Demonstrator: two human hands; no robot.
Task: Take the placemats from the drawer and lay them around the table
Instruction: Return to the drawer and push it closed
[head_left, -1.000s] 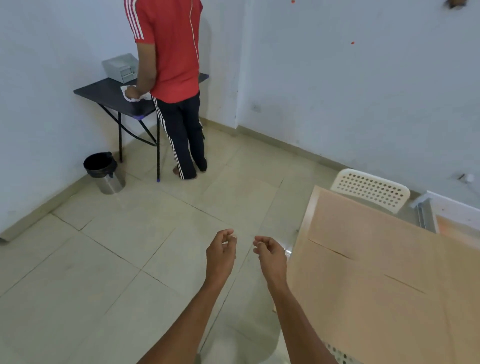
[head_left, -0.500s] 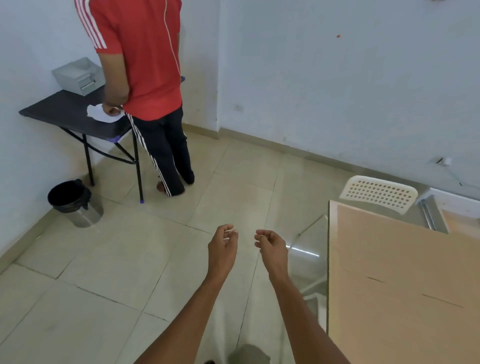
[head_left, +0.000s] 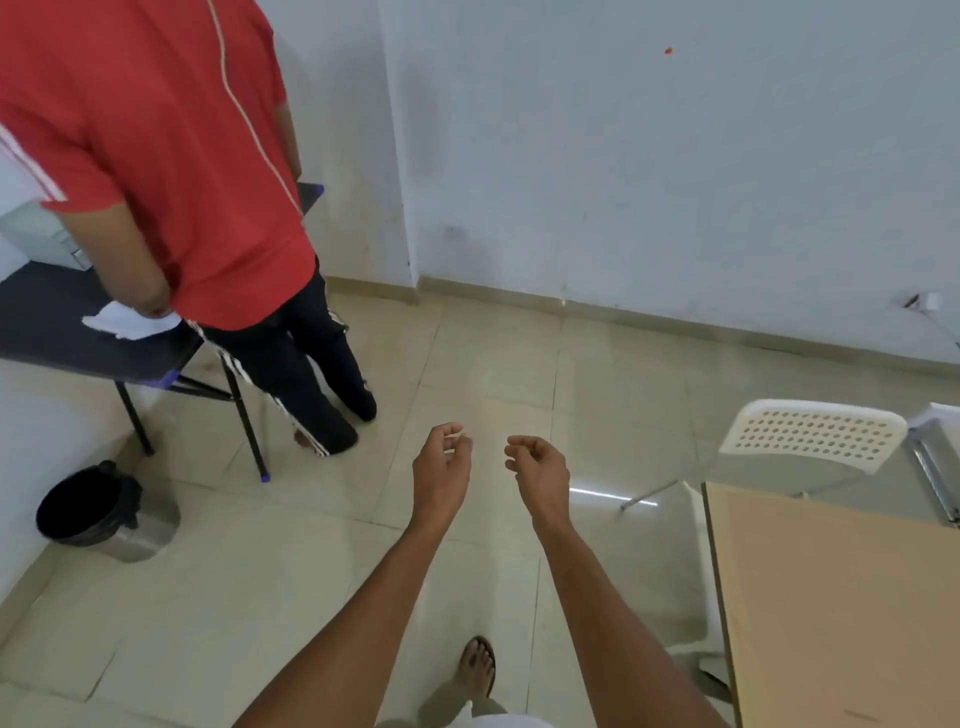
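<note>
No words, labels, brand names, numbers or signs can be read anywhere in view. The red shirt (head_left: 156, 156) carries only plain white stripes, with no lettering showing. The grey box (head_left: 41, 241) on the dark counter (head_left: 62, 332) shows no legible marking, and the bin (head_left: 98, 512), chair (head_left: 810, 434) and wall (head_left: 649, 156) bear no writing.

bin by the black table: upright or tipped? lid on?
Upright, no lid on it. The bin stands on the floor with its round black-lined mouth facing up and open. Whether anything lies inside, cannot tell: the interior is dark.
</note>
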